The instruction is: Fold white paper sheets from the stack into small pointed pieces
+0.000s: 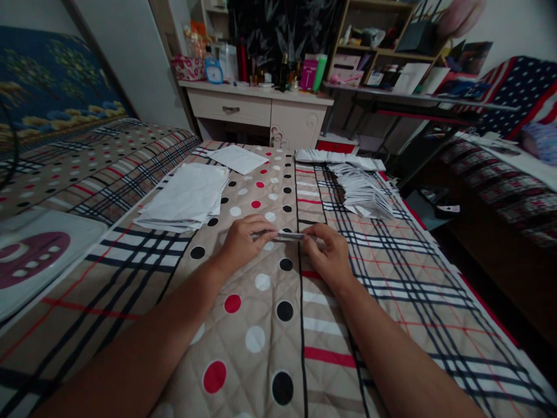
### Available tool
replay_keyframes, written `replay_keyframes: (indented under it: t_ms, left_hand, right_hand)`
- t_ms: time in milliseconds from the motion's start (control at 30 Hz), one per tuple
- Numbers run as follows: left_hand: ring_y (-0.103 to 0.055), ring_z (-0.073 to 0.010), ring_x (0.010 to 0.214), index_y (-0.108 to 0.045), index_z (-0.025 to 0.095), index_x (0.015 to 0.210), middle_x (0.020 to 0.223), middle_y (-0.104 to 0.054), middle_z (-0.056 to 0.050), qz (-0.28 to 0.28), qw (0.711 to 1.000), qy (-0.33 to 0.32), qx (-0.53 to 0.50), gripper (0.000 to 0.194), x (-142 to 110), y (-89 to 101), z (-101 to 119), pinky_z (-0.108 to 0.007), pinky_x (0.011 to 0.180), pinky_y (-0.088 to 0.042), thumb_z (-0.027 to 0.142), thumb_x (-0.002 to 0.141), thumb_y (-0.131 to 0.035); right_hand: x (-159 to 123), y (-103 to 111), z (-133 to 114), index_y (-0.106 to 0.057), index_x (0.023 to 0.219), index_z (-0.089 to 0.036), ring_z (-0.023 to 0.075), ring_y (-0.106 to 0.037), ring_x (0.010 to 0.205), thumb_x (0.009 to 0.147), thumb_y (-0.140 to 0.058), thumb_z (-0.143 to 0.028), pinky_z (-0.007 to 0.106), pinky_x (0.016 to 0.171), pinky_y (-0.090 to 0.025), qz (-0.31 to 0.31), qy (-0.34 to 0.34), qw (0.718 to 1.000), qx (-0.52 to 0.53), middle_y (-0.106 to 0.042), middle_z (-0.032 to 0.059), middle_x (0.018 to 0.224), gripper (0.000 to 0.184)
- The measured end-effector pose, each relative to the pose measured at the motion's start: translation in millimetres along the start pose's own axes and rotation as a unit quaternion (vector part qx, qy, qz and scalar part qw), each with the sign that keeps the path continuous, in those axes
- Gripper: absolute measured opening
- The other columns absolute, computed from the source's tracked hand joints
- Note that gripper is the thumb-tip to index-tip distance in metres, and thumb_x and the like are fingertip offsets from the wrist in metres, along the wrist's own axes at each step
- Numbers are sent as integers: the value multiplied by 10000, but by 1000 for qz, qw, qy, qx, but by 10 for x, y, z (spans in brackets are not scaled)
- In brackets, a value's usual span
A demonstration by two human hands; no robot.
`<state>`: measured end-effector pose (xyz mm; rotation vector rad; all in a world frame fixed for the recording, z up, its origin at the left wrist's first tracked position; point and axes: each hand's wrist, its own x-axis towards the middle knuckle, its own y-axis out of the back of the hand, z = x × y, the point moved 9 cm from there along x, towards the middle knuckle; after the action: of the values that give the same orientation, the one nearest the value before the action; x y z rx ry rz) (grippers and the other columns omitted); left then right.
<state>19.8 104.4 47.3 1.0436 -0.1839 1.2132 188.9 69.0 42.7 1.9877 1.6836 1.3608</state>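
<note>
Both of my hands rest on a quilted bedspread (270,342) with dots and plaid stripes. My left hand (244,239) and my right hand (327,251) are closed on the two ends of a small folded white paper strip (290,235), pressing it flat against the bedspread between them. A stack of flat white paper sheets (186,197) lies to the left of my left hand. To the right, beyond my right hand, lies a fanned row of folded white papers (362,191).
A single white sheet (237,158) lies further back on the bed. A white dresser (261,110) crowded with bottles stands behind the bed, with a shelf and desk (391,87) to its right. The bed's right edge drops to the floor.
</note>
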Motion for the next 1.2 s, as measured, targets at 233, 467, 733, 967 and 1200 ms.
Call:
replay_keyframes:
  t_ms: [233, 467, 733, 967, 1200]
  left_hand:
    - [-622, -146, 724, -716, 169, 805, 765, -690, -46, 13, 997, -67, 38, 92, 0, -13, 335, -290, 686, -501, 180, 845, -633]
    - [-615, -141, 664, -705, 164, 737, 714, -681, -40, 41, 996, -76, 32, 84, 38, 75, 408, -273, 640, -488, 141, 790, -645]
    - [-651, -142, 648, -725, 155, 706, 706, -716, -46, 52, 998, 23, -22, 70, 135, 236, 243, -252, 629, -490, 170, 763, -689]
    - [-629, -152, 563, -758, 153, 726, 664, -729, -42, 87, 963, 220, -132, 133, 65, 292, -239, -239, 503, -457, 277, 679, -769]
    - [-609, -147, 492, -730, 141, 700, 613, -694, -25, 100, 921, 304, -224, 154, -2, 204, -411, -243, 478, -483, 295, 709, -717]
  right_hand:
    - [-4, 35, -446, -702, 882, -234, 220, -564, 903, 867, -589, -253, 409, 876, -338, 8, 108, 990, -90, -705, 30, 893, 115]
    - [21, 83, -403, -698, 819, -214, 203, -575, 827, 838, -610, -219, 398, 837, -348, 26, 132, 990, -44, -705, 18, 822, 90]
    - [94, 182, -220, -678, 741, -198, 176, -597, 735, 818, -610, -176, 352, 774, -383, 35, 74, 994, 67, -681, 2, 724, 105]
    - [85, 83, 100, -679, 673, -179, 142, -547, 631, 788, -653, -242, 277, 630, -392, 20, -101, 968, 229, -631, -9, 642, 134]
    - [27, -122, 294, -696, 691, -165, 117, -513, 571, 721, -732, -357, 239, 544, -393, -18, -204, 914, 351, -611, -4, 626, 198]
